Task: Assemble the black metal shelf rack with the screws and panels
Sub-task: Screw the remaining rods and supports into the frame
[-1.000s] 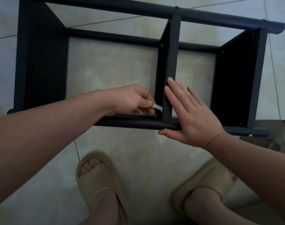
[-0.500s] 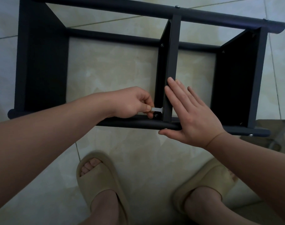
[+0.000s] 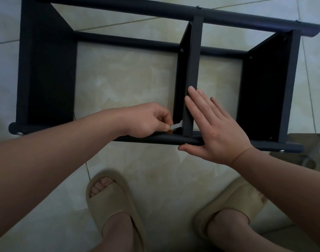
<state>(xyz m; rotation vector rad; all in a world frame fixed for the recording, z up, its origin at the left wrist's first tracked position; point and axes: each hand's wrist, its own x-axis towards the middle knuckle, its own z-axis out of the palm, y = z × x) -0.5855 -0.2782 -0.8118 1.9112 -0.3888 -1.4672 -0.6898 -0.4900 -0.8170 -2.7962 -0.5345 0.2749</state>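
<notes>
Head view, left hand (image 3: 148, 120) pinching wrench (image 3: 176, 126), screw hidden

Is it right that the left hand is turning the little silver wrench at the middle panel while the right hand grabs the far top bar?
Not quite. In the head view the right hand lies flat and open against the middle panel and the near bar, not on the far top bar. The left hand does pinch the little silver wrench at that panel.

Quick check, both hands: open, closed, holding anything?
Left hand: closed, pinching a small flat wrench.
Right hand: open, flat against the middle panel, holding nothing.
</notes>
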